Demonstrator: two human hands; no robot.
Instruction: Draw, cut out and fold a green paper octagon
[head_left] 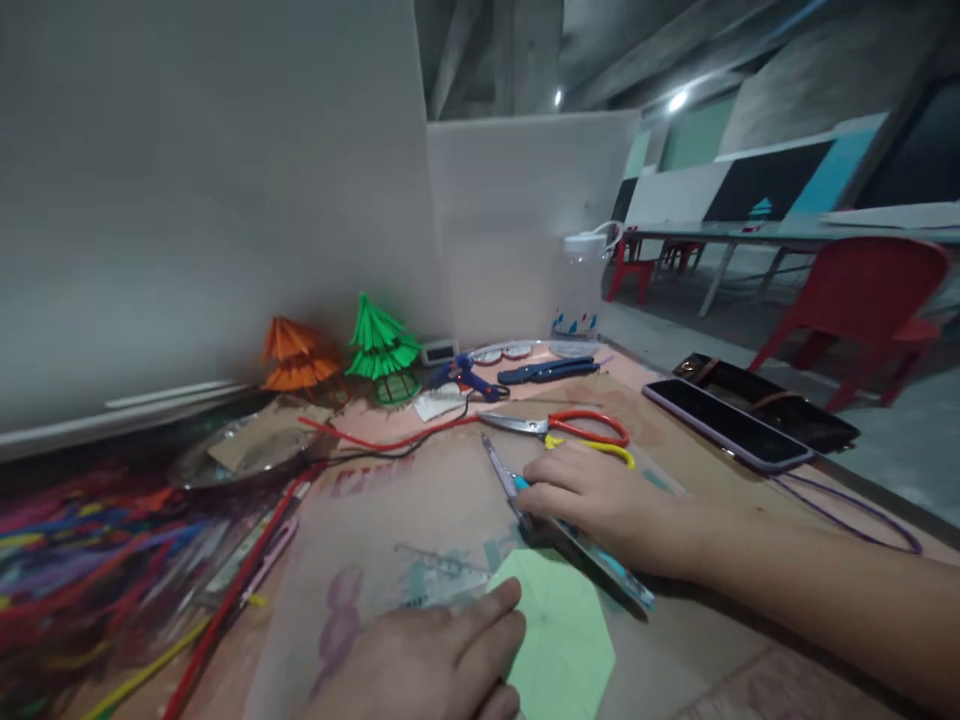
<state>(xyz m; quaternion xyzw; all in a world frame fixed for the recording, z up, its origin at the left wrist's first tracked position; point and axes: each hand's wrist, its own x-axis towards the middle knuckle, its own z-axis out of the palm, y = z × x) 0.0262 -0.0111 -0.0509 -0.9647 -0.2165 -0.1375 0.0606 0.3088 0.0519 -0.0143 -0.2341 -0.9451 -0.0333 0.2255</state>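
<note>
Saw right hand (600, 505) curled over slim blue-and-grey implement (619, 575), fingers bunched; could not tell firm hold from light touch. Found left hand (442, 660) low in view, fingers close together on left edge of pale green paper (559, 640), thumb hidden; could not tell pinch from press. Logged clear dish (271, 458) at left with brown sheet (259, 437) in it; lidded clear jug (583, 265) at back, contents unclear. Noted paper on tabletop (622, 385), many-sided, near end cut off; could not read its long axis. Read implement's long axis as diagonal, far tip toward upper left, near end toward lower right, beside paper. Noted translucent printed sheet (322, 530) on tabletop, scissors (525, 425) beyond right hand, green paper tree (382, 345) and orange paper tree (298, 355) farther back. Recorded white partition (210, 200) behind, red chair (862, 300) and long table (795, 232) off right.
</note>
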